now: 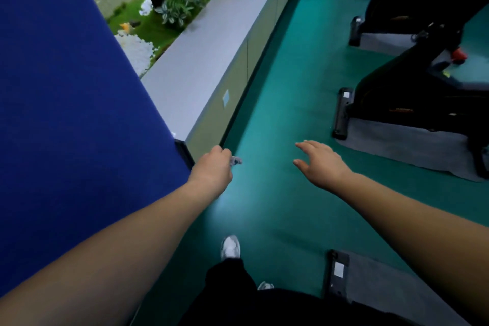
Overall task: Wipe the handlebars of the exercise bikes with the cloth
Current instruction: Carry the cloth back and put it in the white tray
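- Two black exercise bikes stand on grey mats to my right on the green floor, and the corner of a third mat lies near my feet; no handlebars are in sight.
- My left hand is curled closed around a small, crumpled grey cloth, of which only a tuft pokes out past my fingers.
- My right hand hangs above the floor with its fingers spread and relaxed, holding nothing and touching nothing.
- To my left run a blue padded panel and a long grey cabinet surface, with green plants behind it.
- I judge I am walking between bikes: no wiping is under way, and I cannot tell whether any handlebar is already clean, so the nearest bike's bars remain to be reached and wiped.
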